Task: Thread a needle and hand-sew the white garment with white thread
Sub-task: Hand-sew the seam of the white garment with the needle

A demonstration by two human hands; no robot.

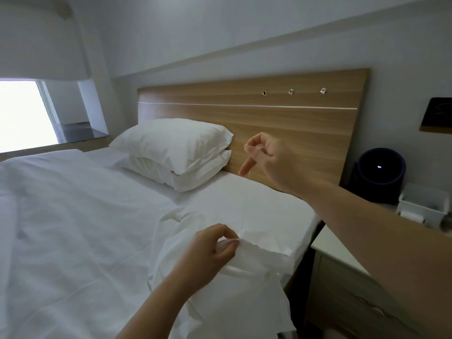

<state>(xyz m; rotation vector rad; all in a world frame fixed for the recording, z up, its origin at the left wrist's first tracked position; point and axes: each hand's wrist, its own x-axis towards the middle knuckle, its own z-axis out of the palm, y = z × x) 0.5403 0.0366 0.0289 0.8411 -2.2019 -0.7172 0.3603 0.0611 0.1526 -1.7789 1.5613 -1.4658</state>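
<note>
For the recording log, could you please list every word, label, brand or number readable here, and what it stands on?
No text can be read.
Pillow tag: a mark too small and blurred to read.
Dark wall plaque: a faint marking, illegible.

Garment (pixel 244 277): white woven cloth, matt, creased. Thread (pixel 249 176): fine pale fibre. Duvet (pixel 73 228), sheet (pixel 256 204) and pillows (pixel 176 148): white cloth, matt, lightly wrinkled. Headboard (pixel 293 126): wood-grain finish, smooth, satin, with a thin bright metal strip (pixel 244 105) and three glossy metal studs (pixel 291 91). Nightstand (pixel 337 253) top: smooth, white. Bin (pixel 423 204): translucent white plastic. Wall (pixel 220 33): matt paint
</note>
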